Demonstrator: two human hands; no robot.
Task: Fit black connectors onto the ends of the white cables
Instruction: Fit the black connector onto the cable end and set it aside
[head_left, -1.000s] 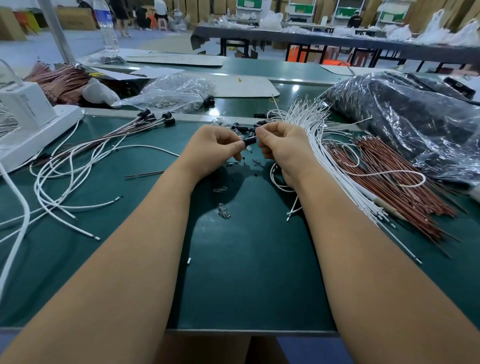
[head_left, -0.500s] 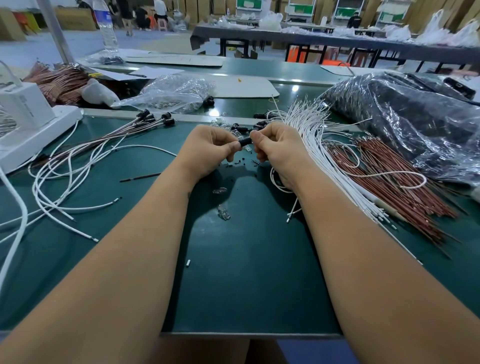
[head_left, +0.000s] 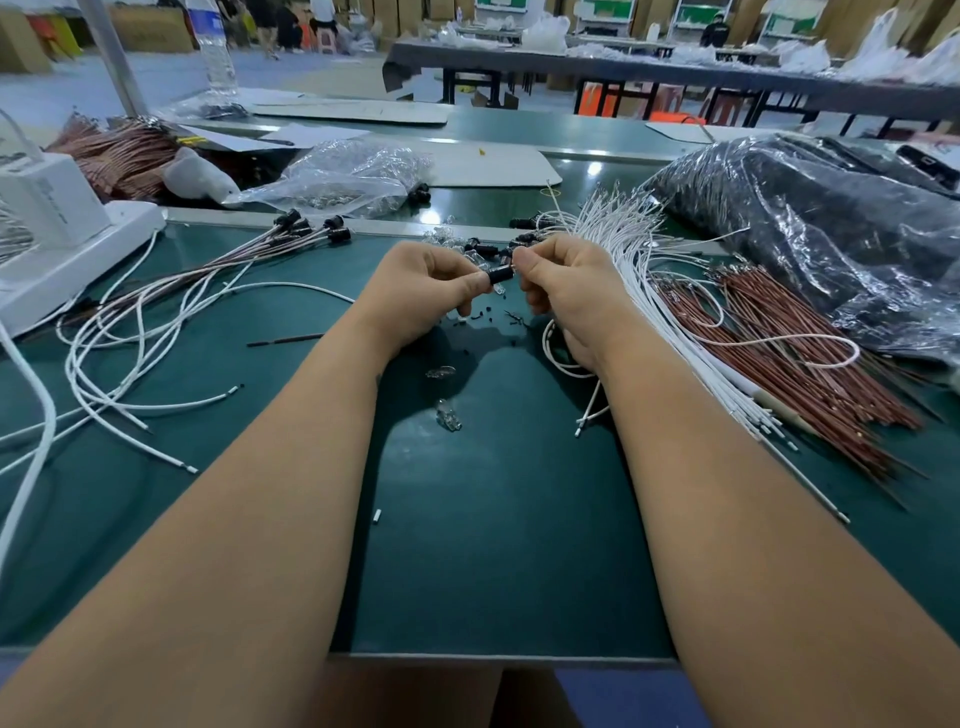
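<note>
Faint unreadable print, white box (head_left: 49, 200)

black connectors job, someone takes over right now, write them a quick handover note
Left hand pinches a black connector by thumb and fingers. Right hand pinches something at the connector's right end, presumably the white cable looping beneath it; whether it is seated cannot be told.
Done: a batch of cables with black connectors fitted lies to the left.
Left: the big bundle of bare white cables to the right; loose connectors lie just beyond the hands. Finish this one, add it to the batch, take the next cable.
</note>
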